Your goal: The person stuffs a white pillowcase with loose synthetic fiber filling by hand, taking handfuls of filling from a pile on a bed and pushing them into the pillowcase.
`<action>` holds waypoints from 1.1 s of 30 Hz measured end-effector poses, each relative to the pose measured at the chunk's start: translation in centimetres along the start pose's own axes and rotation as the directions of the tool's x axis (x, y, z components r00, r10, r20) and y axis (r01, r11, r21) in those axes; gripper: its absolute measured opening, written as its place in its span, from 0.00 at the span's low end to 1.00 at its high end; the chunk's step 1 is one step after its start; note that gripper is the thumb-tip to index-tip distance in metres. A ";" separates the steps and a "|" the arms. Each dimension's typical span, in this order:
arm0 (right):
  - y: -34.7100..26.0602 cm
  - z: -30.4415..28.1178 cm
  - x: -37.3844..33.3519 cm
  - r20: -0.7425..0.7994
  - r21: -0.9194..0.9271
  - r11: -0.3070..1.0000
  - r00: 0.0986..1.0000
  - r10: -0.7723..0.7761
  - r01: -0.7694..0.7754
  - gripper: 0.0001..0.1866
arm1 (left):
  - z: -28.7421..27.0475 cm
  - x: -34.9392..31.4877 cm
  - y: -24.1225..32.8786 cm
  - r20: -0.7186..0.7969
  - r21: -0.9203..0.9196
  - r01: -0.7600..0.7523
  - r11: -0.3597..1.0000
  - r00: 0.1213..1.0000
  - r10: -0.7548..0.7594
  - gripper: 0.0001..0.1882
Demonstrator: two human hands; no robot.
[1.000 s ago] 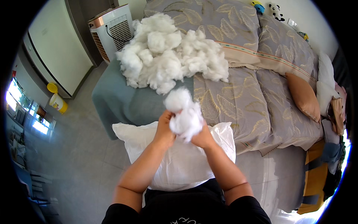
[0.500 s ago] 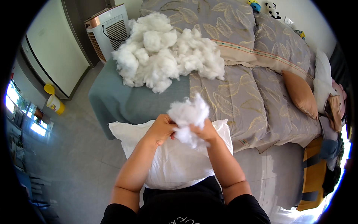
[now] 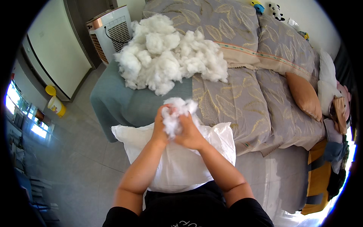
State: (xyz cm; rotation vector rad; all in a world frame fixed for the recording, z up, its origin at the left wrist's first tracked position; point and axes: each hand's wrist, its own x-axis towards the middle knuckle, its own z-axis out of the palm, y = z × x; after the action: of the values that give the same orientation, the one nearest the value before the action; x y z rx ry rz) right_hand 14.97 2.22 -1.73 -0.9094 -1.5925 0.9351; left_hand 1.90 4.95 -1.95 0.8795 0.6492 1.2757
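Observation:
Between my hands is a tuft of white fibre stuffing (image 3: 174, 118), held above a white fabric pillow cover (image 3: 177, 166) that lies on my lap. My left hand (image 3: 160, 123) wraps the tuft's left side. My right hand (image 3: 190, 132) presses on it from the right, its fingers partly sunk in the fluff. A large heap of the same white stuffing (image 3: 162, 53) rests on the sofa beyond, on a grey-green cloth (image 3: 132, 102).
The sofa (image 3: 234, 98) has a grey leaf-patterned cover and an orange-brown cushion (image 3: 303, 96) at its right. An air cooler (image 3: 113, 32) stands behind its left end. A yellow-and-white bin (image 3: 56, 106) is on the floor at left. Clothes (image 3: 334, 151) hang at the right.
Both hands have shifted a little left with the tuft. It was spread out between them and is now gathered more compactly, the hands cupped around it.

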 end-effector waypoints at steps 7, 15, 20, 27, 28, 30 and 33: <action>-2.0 -2.2 0.1 0.031 0.240 0.963 0.992 0.120 -0.124 0.38 | -1.1 0.9 0.3 0.234 -0.258 0.342 0.904 0.930 -0.285 0.16; 1.9 -1.7 0.9 -0.349 0.142 0.972 0.910 0.225 -0.186 0.20 | 1.7 -1.4 1.5 0.024 0.102 0.218 0.970 0.975 -0.222 0.27; -0.2 -1.5 1.1 -0.401 0.235 0.955 0.877 0.266 -0.183 0.20 | 1.4 -0.5 2.9 -0.272 0.141 0.185 0.972 0.952 -0.142 0.13; -1.2 -3.9 1.5 -0.315 0.491 0.861 0.896 0.314 -0.130 0.20 | -0.7 1.3 4.1 -0.220 -0.097 -0.019 0.995 0.975 -0.003 0.19; -1.4 -3.1 1.5 -0.218 0.502 0.839 0.908 0.358 -0.210 0.23 | 1.3 1.0 4.0 -0.285 0.009 0.137 0.991 0.950 -0.129 0.23; -1.2 -0.6 1.2 -0.098 0.272 0.960 0.991 0.093 -0.064 0.29 | 2.8 0.3 0.9 -0.336 0.085 0.060 0.995 0.941 -0.028 0.26; -0.9 -0.4 0.8 -0.194 0.327 0.933 0.956 0.219 -0.147 0.22 | 2.8 0.4 0.8 -0.199 -0.018 0.108 0.994 0.974 -0.110 0.26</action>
State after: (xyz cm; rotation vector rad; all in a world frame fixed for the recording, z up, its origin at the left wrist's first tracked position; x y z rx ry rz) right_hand 15.16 2.61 -0.50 -0.9168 -1.1394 1.1325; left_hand 3.82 4.87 0.21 0.7048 0.8403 1.2761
